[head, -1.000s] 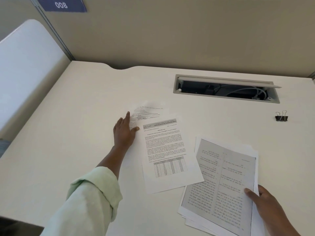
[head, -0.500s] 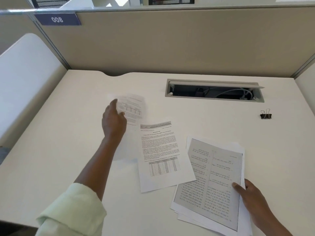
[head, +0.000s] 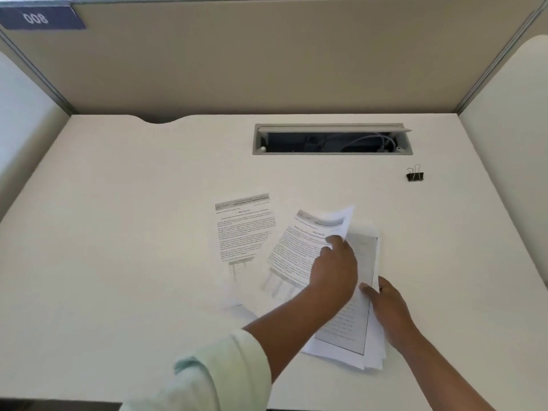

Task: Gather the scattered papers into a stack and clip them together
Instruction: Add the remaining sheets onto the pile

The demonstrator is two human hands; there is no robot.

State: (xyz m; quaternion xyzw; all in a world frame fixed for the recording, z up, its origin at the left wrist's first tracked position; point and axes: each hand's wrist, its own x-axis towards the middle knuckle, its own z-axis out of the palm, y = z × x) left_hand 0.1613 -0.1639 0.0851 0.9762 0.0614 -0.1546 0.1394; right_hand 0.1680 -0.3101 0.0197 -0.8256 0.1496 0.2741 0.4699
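The left hand (head: 335,268) pinches a printed sheet (head: 308,241) in curled fingers, tilted over the paper stack (head: 353,327). The right hand (head: 388,310) grips the stack's right edge, thumb on top. A second sheet (head: 243,229) lies flat left of the stack. The binder clip (head: 415,174) sits well beyond it.

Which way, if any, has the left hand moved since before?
Yes. The left hand moved right: it was left of the flat sheet, now it is right of it, holding a loose page over the stack.
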